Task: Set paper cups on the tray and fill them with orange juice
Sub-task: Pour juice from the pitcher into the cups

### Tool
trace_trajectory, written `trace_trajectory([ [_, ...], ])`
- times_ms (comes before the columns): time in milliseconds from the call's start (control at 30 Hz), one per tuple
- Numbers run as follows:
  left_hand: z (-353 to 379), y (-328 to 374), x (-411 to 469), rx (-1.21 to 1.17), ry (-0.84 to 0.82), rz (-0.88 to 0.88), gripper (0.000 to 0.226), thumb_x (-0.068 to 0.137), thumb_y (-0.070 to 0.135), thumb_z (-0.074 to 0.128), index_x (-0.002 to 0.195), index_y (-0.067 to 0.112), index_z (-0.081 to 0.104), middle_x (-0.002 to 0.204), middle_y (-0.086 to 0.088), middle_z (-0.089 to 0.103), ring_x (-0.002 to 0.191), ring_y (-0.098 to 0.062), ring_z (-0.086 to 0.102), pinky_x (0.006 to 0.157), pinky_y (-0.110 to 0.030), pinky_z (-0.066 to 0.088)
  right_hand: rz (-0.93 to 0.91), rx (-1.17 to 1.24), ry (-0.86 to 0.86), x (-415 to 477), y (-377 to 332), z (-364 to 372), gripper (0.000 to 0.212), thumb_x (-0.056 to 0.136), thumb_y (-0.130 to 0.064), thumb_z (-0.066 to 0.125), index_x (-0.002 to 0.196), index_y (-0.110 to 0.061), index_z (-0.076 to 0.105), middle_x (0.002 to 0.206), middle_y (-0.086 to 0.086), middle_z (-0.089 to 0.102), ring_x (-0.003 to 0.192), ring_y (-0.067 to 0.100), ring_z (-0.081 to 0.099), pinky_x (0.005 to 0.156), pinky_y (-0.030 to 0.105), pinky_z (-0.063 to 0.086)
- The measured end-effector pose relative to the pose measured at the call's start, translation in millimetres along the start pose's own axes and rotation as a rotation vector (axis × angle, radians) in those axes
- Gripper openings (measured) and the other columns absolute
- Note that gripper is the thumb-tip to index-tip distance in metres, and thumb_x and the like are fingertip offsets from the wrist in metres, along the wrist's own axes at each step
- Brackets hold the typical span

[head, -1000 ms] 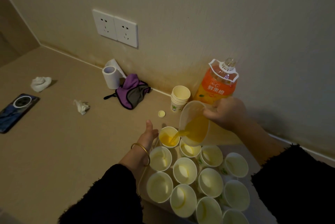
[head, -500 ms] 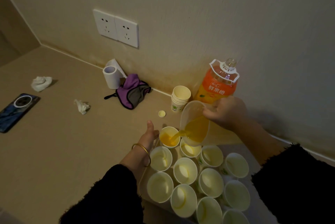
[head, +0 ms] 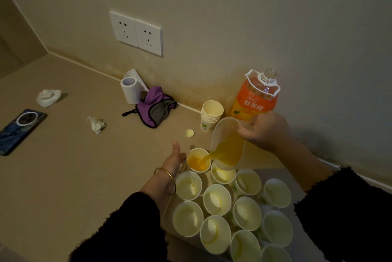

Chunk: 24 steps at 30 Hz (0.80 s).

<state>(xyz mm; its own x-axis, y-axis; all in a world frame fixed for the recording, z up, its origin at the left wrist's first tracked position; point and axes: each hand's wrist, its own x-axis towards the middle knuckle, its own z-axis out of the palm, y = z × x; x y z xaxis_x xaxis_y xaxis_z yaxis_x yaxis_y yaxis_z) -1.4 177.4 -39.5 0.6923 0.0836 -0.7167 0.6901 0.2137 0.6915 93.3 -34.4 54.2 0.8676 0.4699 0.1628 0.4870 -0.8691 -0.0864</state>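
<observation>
Several white paper cups stand packed together on a pale tray (head: 167, 208) at the lower right. My right hand (head: 263, 130) grips a clear plastic pitcher (head: 228, 145), tilted left, and orange juice streams from it into the far-left cup (head: 198, 159), which is partly full. My left hand (head: 175, 158) touches that cup's left side, thumb up; whether it grips the cup I cannot tell. The cup (head: 187, 185) just in front and the others near it look empty. The uncapped orange juice bottle (head: 256, 96) stands by the wall behind the pitcher.
A stack of spare cups (head: 211, 114) and the bottle cap (head: 189, 133) lie behind the tray. Further left are a purple pouch (head: 154, 108), a paper roll (head: 131, 90), two crumpled tissues (head: 48, 97) and a phone (head: 20, 130). A double wall socket (head: 135, 32) is above.
The juice level in the far-left cup has risen a little while the pitcher stays tilted over it. Both hands hold nearly the same place.
</observation>
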Motion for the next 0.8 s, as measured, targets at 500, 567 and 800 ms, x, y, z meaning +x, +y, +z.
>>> trace_trajectory([
  [500,-0.5,2.0,-3.6,0.034,0.0,-0.015,0.079,0.095,0.059,0.005,0.142,0.004,0.037,0.152,-0.007,0.03,0.141,-0.024,0.022,0.098,-0.033,0.028,0.023,-0.013,-0.043,1.3,-5.0,-6.2,0.061,0.064,-0.074,0.018,0.043,-0.02,0.036,0.042,-0.007,0.033,0.042,0.006,0.03,0.048,0.022,0.02],
  [567,-0.4,2.9,-3.7,0.03,0.007,-0.022,0.078,0.095,0.059,0.006,0.142,0.004,0.036,0.151,-0.007,0.031,0.14,-0.025,0.024,0.102,-0.034,0.028,0.028,-0.018,-0.044,1.6,-5.2,-6.8,0.061,0.063,-0.075,0.017,0.043,-0.02,0.036,0.042,-0.007,0.034,0.043,0.006,0.031,0.048,0.022,0.019],
  [800,-0.7,3.6,-3.5,0.04,0.009,-0.022,0.078,0.095,0.06,0.006,0.142,0.005,0.035,0.151,-0.007,0.031,0.141,-0.023,0.022,0.106,-0.034,0.024,0.031,-0.018,-0.044,1.3,-5.8,-6.6,0.061,0.063,-0.075,0.017,0.043,-0.02,0.037,0.042,-0.007,0.034,0.042,0.006,0.031,0.048,0.021,0.018],
])
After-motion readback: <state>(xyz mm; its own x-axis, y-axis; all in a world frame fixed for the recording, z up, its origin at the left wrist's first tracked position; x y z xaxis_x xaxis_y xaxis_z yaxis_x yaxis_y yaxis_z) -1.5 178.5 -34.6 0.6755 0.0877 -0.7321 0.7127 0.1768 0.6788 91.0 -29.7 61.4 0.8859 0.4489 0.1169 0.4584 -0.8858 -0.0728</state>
